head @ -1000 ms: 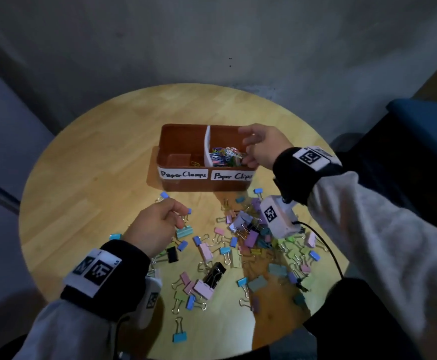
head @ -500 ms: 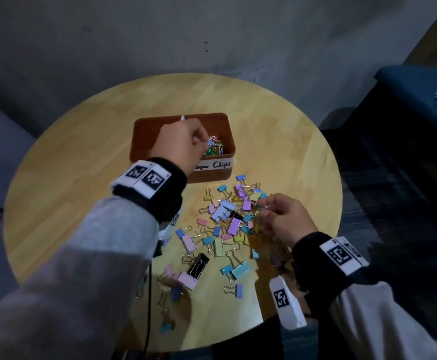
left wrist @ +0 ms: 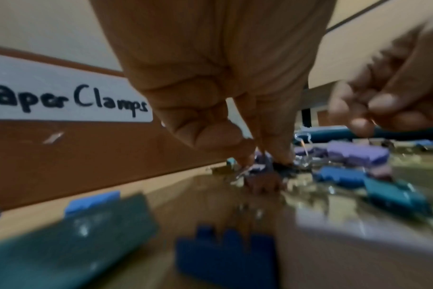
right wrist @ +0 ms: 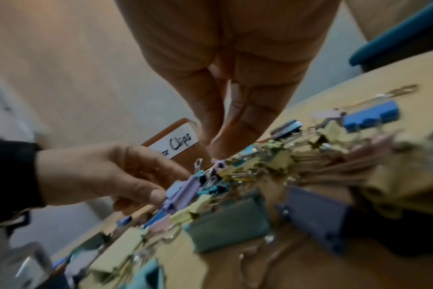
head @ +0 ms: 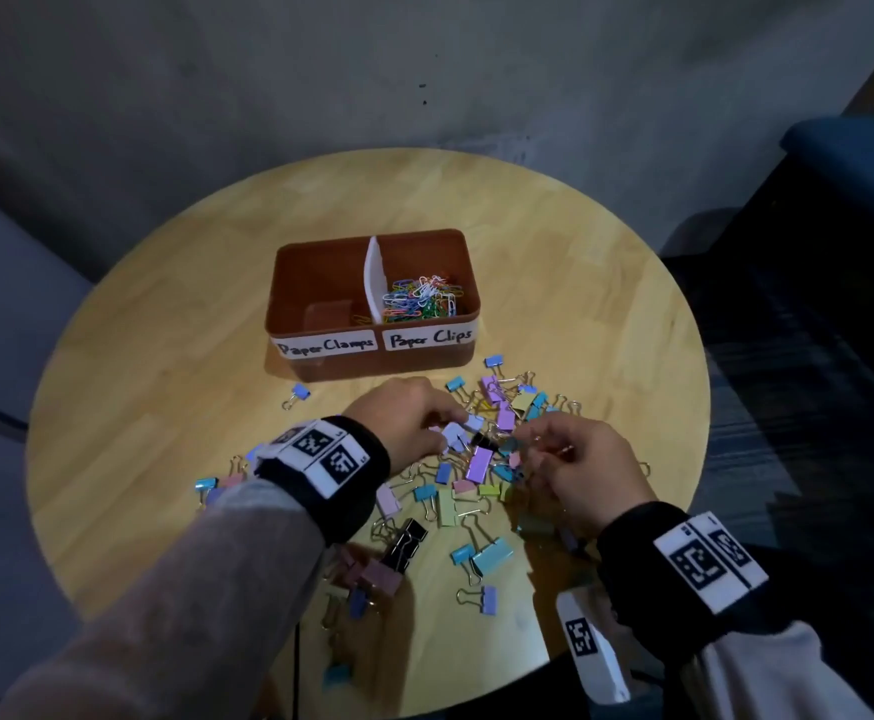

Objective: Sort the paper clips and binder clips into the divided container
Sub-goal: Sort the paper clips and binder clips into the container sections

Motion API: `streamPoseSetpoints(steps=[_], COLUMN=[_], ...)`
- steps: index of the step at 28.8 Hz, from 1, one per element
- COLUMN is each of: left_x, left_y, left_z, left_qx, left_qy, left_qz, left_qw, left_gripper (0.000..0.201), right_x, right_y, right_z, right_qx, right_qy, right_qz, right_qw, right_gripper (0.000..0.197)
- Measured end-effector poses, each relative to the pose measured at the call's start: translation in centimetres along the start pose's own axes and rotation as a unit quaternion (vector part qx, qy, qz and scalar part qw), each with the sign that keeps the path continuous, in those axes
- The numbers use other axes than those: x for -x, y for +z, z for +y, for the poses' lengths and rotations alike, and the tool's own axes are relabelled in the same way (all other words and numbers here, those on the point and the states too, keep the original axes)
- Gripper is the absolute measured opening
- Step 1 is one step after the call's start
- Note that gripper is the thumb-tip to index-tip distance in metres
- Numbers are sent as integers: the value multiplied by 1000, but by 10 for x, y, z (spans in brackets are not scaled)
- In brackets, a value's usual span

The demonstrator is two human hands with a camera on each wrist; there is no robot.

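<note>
round wooden table (head: pixel 165 356) | binder clips (head: pixel 481 465) scattered beside brown container (head: pixel 320 366)

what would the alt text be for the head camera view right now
Two hands, the left hand and the right hand, reach into a pile of coloured binder clips on a round wooden table. Behind the pile stands a brown divided container labelled Paper Clamps and Paper Clips, with coloured paper clips in its right compartment.

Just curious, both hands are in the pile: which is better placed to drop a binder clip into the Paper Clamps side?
Probably the left hand: it is nearer the Paper Clamps compartment, its fingertips pinching a clip. The right hand sits farther right.
</note>
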State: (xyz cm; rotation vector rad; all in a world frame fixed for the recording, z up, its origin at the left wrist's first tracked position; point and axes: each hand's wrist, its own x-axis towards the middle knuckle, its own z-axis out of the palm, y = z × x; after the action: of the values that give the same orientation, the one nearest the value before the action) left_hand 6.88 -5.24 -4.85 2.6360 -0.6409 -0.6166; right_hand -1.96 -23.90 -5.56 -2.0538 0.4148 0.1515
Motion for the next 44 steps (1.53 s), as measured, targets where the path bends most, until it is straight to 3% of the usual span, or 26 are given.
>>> streamPoseSetpoints(steps=[2,4,7,9,13,21,25,29,31,36,39,44], left_x=[-4,-5,-4,-4,-3,1,13,27,35,54,49,28], left_y=[-3,-7,-10,-11,-11,-14,-30,-38,-34,2,8,7], left_z=[-3,-3,-5,-6,-6,-8,-17,-31,-31,-5,4,6], left_qx=[-25,-42,-42,-53,-84,-123,-119,-179,-187,-79,-84,-122], left_qy=[17,16,14,30,57,47,1,-83,-104,9,11,3], left_qz=[-18,-11,-16,-39,-65,-30,13,-11,-20,5,3,-53], left_qw=[999,999,999,997,993,991,993,980,977,997,996,991], left_gripper=[34,28,22,29,46,30,34,35,37,47,51,52], right_x=[3,5,4,4,4,5,6,11,17,37,41,42], right_y=[6,10,10,10,16,13,4,-8,-6,26,36,27], right_z=[-10,-19,-25,-26,-29,-24,-18,-16,-18,-27,-33,-40], right_qx=[120,247,324,350,340,364,315,293,296,333,372,333], right_qy=[-67,-93,-74,-66,-78,-49,-40,-44,-52,-121,-143,-138], right_qz=[-84,-134,-135,-130,-120,-128,-65,-5,-46,-186,-210,-191], right_qw=[987,955,933,925,930,921,946,955,953,916,893,913], right_gripper=[44,49,48,44,51,47,37,32,37,53,53,49])
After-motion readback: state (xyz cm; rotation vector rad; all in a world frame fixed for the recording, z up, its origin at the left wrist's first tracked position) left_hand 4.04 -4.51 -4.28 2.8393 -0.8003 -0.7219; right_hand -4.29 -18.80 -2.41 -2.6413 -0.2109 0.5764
